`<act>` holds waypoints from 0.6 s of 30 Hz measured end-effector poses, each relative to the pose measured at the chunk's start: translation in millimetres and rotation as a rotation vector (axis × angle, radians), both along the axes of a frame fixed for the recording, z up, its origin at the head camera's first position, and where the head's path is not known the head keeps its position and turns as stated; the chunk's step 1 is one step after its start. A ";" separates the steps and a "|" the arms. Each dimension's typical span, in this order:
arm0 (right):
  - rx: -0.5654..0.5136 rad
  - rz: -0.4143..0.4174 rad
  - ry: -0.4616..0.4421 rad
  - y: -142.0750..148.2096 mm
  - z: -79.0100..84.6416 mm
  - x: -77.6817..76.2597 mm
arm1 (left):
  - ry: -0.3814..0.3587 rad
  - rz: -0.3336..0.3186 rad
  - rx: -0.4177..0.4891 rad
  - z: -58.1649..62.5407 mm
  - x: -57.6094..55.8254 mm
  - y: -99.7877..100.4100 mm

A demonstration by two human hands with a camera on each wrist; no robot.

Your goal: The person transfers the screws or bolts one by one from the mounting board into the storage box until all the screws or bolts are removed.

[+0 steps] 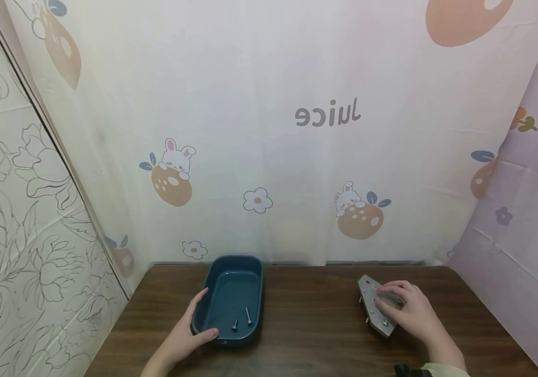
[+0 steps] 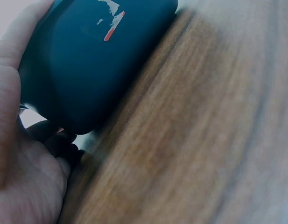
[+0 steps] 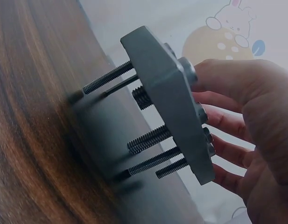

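My left hand (image 1: pixel 186 330) holds a dark blue rectangular tray (image 1: pixel 228 296) by its near left corner, thumb at the near rim and fingers along the left side. Two loose screws (image 1: pixel 249 317) lie inside, toward the tray's near end. On the right, a grey metal plate (image 1: pixel 376 309) with angled ends carries several bolts. Their threaded shanks (image 3: pixel 151 161) stick out beneath it toward the table. My right hand (image 1: pixel 412 309) is over the plate, thumb and forefinger at a bolt head (image 3: pixel 188 71). The other fingers reach along the plate's top side.
A brown wood-grain table (image 1: pixel 306 319) bears the tray and the plate, with a stretch of bare wood between them. Behind it hangs a pale curtain (image 1: pixel 259 131) with rabbit and fruit prints. More patterned cloth closes in the left and right sides.
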State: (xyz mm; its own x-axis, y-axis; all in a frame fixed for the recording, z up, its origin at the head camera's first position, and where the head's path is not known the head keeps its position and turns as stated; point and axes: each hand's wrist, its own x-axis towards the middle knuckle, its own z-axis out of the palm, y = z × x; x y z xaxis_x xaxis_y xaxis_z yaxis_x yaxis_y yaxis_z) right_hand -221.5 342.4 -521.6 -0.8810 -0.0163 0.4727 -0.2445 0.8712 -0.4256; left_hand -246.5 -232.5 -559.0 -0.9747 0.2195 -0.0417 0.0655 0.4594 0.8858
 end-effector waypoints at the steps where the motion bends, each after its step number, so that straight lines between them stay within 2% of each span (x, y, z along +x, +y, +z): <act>1: -0.003 0.003 0.004 0.3 -0.5 -0.1 | -0.001 0.001 -0.002 0.0 0.0 0.1; 8: -0.008 0.020 0.027 1.7 -2.7 -0.9 | -0.008 0.003 0.001 0.9 -0.7 0.6; 15: -0.028 -0.003 -0.065 2.1 -2.0 -1.0 | 0.004 -0.004 0.005 0.6 0.0 -0.3; 18: -0.031 -0.003 -0.064 1.8 -2.4 -0.7 | 0.003 -0.004 0.008 0.9 0.8 -0.5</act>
State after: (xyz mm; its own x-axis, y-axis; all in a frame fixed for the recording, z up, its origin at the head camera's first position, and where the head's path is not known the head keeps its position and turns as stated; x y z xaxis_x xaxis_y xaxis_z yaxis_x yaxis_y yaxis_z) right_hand -222.2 344.1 -524.0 -0.9095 0.0006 0.4157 -0.2129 0.8581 -0.4672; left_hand -245.7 -233.0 -558.1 -0.9739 0.2239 -0.0365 0.0705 0.4518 0.8893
